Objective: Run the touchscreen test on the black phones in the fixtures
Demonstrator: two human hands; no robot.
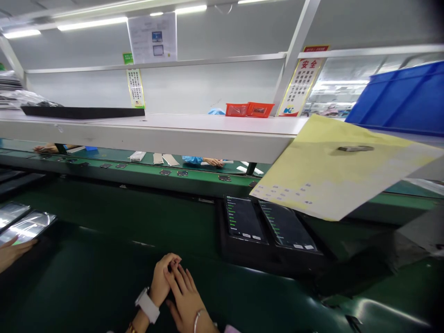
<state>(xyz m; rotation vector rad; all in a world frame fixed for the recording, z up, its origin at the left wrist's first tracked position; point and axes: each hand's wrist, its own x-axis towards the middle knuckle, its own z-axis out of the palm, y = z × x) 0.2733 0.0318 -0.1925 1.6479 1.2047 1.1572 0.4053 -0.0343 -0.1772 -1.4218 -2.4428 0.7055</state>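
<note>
While both hands rest low over the dark green belt (104,277), nothing sizeable is in them. Left hand (163,280), white watch (148,305) on the wrist, is curled loosely with its fingertips drawn together against the right hand's fingers; whether a very small item is pinched there, I cannot tell. Right hand (185,296), thin bracelet (197,319) at the wrist, lies mostly open, fingers extended toward the left, palm down, gripping nothing visible. The two hands touch each other just above the belt surface.

Nearest work item: a black tray (277,259) to the right of the hands, lying flat on the belt, carrying two devices side by side with lit screens. Left device (244,219) and right device (287,226) both show lines of text, face up, probably so the displays can be read from the standing position. A yellow sheet (333,175) hangs over the edge of the white shelf (173,134), pinned by a small dark weight (355,148), partly overhanging the tray; likely kept there for reference at eye level.

At far left another person's hand (12,252) reaches toward shiny flat panels (24,226). Across the line, a co-worker's blue-sleeved hand (208,161) shows under the shelf. On the shelf: orange bins (249,109), a long black tray (83,112), and a blue crate (402,97) at right.
</note>
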